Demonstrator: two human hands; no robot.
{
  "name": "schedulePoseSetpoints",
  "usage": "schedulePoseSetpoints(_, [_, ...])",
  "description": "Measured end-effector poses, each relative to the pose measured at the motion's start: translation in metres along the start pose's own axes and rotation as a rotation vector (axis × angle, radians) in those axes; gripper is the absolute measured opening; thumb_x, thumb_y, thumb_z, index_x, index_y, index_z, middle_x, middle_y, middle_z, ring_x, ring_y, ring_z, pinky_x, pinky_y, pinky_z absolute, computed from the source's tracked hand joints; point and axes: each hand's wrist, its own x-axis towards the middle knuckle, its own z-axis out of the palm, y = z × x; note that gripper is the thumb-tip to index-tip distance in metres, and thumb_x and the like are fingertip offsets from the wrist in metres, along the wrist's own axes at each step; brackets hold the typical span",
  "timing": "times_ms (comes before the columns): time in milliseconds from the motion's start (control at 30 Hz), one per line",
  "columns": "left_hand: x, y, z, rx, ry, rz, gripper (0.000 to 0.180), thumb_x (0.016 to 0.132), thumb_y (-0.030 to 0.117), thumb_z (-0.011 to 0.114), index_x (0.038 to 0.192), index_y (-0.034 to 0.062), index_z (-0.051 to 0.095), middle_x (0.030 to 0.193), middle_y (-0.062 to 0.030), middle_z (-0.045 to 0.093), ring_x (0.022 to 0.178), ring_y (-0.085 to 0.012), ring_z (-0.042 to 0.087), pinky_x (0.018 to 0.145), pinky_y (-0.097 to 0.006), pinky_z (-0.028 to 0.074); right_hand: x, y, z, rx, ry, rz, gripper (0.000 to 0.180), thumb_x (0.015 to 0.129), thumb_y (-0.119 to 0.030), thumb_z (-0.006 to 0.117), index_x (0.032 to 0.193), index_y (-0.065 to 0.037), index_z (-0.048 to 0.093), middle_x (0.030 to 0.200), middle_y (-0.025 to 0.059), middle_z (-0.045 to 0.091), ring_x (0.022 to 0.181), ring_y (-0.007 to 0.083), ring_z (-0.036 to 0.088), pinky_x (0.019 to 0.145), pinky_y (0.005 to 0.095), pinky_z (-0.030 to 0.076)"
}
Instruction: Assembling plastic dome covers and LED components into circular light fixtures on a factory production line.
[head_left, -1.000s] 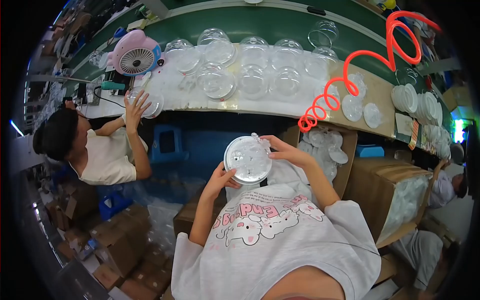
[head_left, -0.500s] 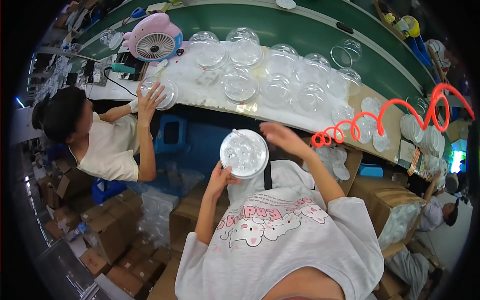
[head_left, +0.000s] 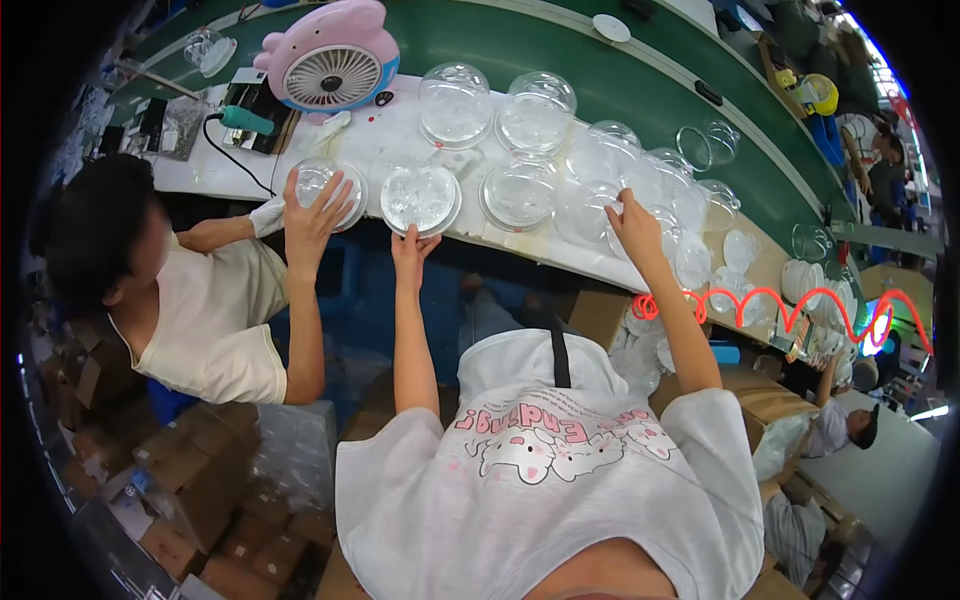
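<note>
Across white bench (head_left: pixel 388 138), ten to two: pinching disc (head_left: pixel 417 194) at eleven with left hand (head_left: pixel 413 250); at two, beside dome (head_left: pixel 588 212) with right hand (head_left: pixel 640 230), can't tell if gripping. Hold level, rim only!

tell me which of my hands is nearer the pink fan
Left. Your left hand holds a round white disc, closer to you than the pink fan and a little to its right; your right hand is much farther right, by a clear dome.
</note>
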Motion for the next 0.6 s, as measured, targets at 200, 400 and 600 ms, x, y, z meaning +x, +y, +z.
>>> schedulePoseSetpoints(200, [0.028, -0.009, -0.008, 0.039, 0.068, -0.032, 0.047, 0.089, 0.02, 0.051, 0.122, 0.0027, 0.023, 0.103, -0.0171, 0.053, 0.08, -0.0238, 0.061, 0.074, -0.036, 0.053, -0.034, -0.031, -0.02, 0.211, 0.031, 0.153, 0.025, 0.079, -0.022, 0.059, 0.094, -0.006, 0.047, 0.058, 0.011, 0.053, 0.053, 0.0275, 0.054, 0.052, 0.0367, 0.041])
schedulePoseSetpoints(400, [0.038, 0.007, -0.008, 0.543, 0.07, -0.089, 0.077, 0.089, 0.031, 0.048, 0.137, 0.0065, -0.007, 0.077, -0.0159, 0.061, 0.055, -0.0202, 0.061, 0.05, -0.028, 0.052, -0.066, -0.066, -0.057, 0.284, 0.113, 0.192, 0.018, 0.077, -0.014, 0.061, 0.088, -0.005, 0.05, 0.052, 0.006, 0.044, 0.047, 0.0137, 0.045, 0.046, 0.0275, 0.037])
schedulePoseSetpoints(600, [0.051, 0.004, -0.024, 0.54, 0.033, 0.01, 0.074, 0.089, 0.025, 0.049, 0.139, 0.0057, -0.003, 0.06, -0.0096, 0.059, 0.044, -0.014, 0.055, 0.041, -0.024, 0.046, -0.064, -0.137, -0.122, 0.481, 0.062, 0.164, 0.016, 0.075, -0.006, 0.063, 0.084, -0.003, 0.051, 0.064, -0.0015, 0.047, 0.052, 0.0031, 0.04, 0.046, 0.0183, 0.033])
